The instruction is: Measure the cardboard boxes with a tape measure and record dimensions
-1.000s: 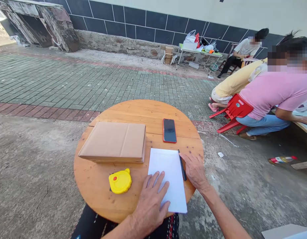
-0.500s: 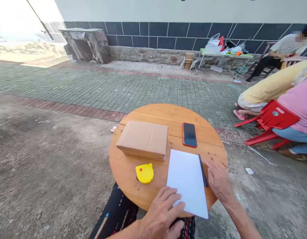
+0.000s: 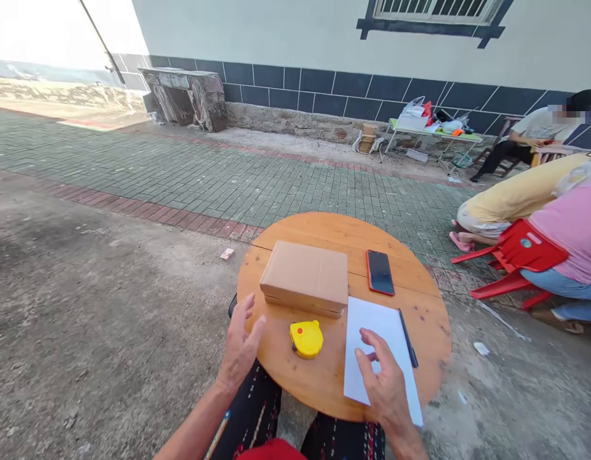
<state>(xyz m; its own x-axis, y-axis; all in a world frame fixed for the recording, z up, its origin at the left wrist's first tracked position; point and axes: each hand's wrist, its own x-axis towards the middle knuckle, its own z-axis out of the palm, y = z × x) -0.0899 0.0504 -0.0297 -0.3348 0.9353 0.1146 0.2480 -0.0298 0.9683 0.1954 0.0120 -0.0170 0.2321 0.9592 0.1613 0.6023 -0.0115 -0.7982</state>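
On the round table (image 3: 333, 223), a yellow tape measure (image 3: 308, 340) lies between the empty left hand (image 3: 238, 348) and empty right hand (image 3: 386, 386), seemingly above paper (image 3: 377, 318); a pen (image 3: 407, 338) lies alongside for easy reach.

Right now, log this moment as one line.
left hand: empty, near carton; right hand: empty, over paper; pen: along paper's right edge; yellow item: untouched

the right hand (image 3: 382, 378) hangs over the white paper (image 3: 395, 337).
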